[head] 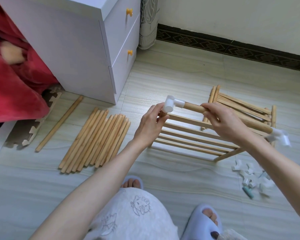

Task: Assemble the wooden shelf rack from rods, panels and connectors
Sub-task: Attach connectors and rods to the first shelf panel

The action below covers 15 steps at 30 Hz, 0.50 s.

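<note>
Rod [232,118] with white connectors on both ends sits in our hands, above the slatted panel [189,135] on the floor; we take that panel as our landmark.

Nearest us, right of the panel's near corner: loose white connectors [249,174] in a scatter on the tiles.

Over the panel: our right hand [223,122] wraps the rod mid-length, fingers curled round it. The rod's long axis runs from upper left down to lower right across the panel. Its right-end connector [278,136] is blurred. Our left hand [151,125] is at the panel's left edge, fingers pinching what looks like a second, short rod end just beneath the left connector [172,104]; the grip itself is partly hidden.

Judgement: the next move turns on that downward socket. The piece below must line up with the socket's axis, at right angles to the held rod. The left hand is the nearer one to do it.

Left of the panel: a bundle of spare rods [95,139], a single rod [59,123] further left.

Beyond the panel: more stacked panels [241,104].
</note>
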### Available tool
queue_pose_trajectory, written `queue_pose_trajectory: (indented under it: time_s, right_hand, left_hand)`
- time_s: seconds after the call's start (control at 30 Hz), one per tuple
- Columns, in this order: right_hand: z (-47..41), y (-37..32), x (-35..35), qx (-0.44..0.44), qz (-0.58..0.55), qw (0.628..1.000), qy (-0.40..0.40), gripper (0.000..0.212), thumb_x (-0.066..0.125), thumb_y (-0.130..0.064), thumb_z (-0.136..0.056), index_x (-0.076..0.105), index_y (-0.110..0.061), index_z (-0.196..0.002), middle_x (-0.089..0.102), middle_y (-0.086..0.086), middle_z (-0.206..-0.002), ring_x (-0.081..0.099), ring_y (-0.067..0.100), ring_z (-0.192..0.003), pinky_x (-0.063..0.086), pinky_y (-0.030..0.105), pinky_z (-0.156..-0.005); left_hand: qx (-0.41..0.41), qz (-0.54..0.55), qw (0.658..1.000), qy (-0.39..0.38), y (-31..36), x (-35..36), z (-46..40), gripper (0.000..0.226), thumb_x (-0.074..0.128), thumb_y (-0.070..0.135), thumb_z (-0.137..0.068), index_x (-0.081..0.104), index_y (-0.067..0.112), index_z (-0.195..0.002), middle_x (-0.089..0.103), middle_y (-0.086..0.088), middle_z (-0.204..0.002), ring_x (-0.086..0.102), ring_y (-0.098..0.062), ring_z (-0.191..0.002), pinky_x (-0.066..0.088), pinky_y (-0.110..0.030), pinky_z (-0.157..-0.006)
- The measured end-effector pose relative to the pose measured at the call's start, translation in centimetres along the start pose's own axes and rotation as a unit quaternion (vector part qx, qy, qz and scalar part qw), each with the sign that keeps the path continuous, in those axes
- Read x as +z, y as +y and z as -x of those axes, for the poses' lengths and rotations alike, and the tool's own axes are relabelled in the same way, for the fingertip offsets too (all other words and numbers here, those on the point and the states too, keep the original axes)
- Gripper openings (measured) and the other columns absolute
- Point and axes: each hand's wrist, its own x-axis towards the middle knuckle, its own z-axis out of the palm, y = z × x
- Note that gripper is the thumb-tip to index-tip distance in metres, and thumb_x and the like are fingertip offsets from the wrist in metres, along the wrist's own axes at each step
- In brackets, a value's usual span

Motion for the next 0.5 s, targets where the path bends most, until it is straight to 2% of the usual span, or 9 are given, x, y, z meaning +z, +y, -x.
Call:
queue_pose_trajectory:
  time_s: [0.07,0.17,0.23,0.33,0.4,0.5]
  right_hand:
    - [-0.1,-0.1,0.1,0.005,0.004,1.0,0.005,0.024,0.044,-0.015,-0.097,0.057,-0.012,-0.117,0.051,-0.003,-0.092,0.044,0.016,-0.083,0.036,0.039,-0.08]
    - [-0.2,-0.4,0.2,0.019,0.008,1.0,0.0,0.025,0.044,-0.016,-0.097,0.055,-0.014,-0.119,0.05,-0.005,-0.094,0.045,0.015,-0.087,0.039,0.048,-0.088]
    - [-0.2,-0.7,0.1,0.027,0.009,1.0,-0.007,0.025,0.045,-0.018,-0.096,0.054,-0.017,-0.12,0.052,-0.007,-0.096,0.047,0.014,-0.092,0.038,0.049,-0.092]
    - [-0.4,-2.5,0.2,0.011,0.013,1.0,-0.018,0.035,0.043,-0.031,-0.096,0.047,-0.022,-0.13,0.056,-0.004,-0.114,0.049,0.015,-0.108,0.036,0.045,-0.099]
    - [-1.1,-4.3,0.7,-0.005,0.012,1.0,-0.021,0.041,0.036,-0.042,-0.097,0.045,-0.026,-0.133,0.057,-0.003,-0.119,0.05,0.016,-0.11,0.038,0.038,-0.094]
    - [-2.6,-6.2,1.9,0.008,0.022,1.0,-0.021,0.04,0.029,-0.05,-0.097,0.053,-0.029,-0.121,0.063,-0.002,-0.106,0.056,0.021,-0.1,0.039,0.034,-0.077]
  left_hand:
    - [-0.003,0.001,1.0,-0.002,0.0,0.0,0.0,0.03,0.058,0.012,-0.092,0.053,0.01,-0.121,0.052,0.004,-0.1,0.057,-0.017,-0.093,0.053,-0.036,-0.085]
    - [-0.032,0.04,0.998,-0.024,0.0,-0.3,-0.1,0.027,0.058,0.01,-0.092,0.055,0.011,-0.118,0.054,0.001,-0.103,0.055,-0.017,-0.099,0.052,-0.026,-0.085]
    - [-0.043,0.058,0.997,-0.038,0.0,-0.3,0.0,0.023,0.056,0.01,-0.092,0.056,0.011,-0.115,0.055,-0.002,-0.107,0.055,-0.017,-0.102,0.051,-0.024,-0.086]
    - [-0.032,0.053,0.997,-0.044,-0.1,-0.3,0.2,0.021,0.056,0.01,-0.093,0.055,0.01,-0.114,0.058,-0.004,-0.108,0.055,-0.017,-0.103,0.052,-0.026,-0.087]
    - [-0.026,0.053,0.998,-0.036,-0.2,-0.2,0.5,0.024,0.056,0.011,-0.093,0.055,0.01,-0.117,0.058,-0.001,-0.106,0.056,-0.014,-0.103,0.051,-0.024,-0.087]
    - [-0.024,0.049,0.999,-0.008,-0.1,-0.1,0.9,0.03,0.058,0.01,-0.092,0.052,0.012,-0.121,0.058,0.006,-0.1,0.057,-0.01,-0.1,0.051,-0.022,-0.085]
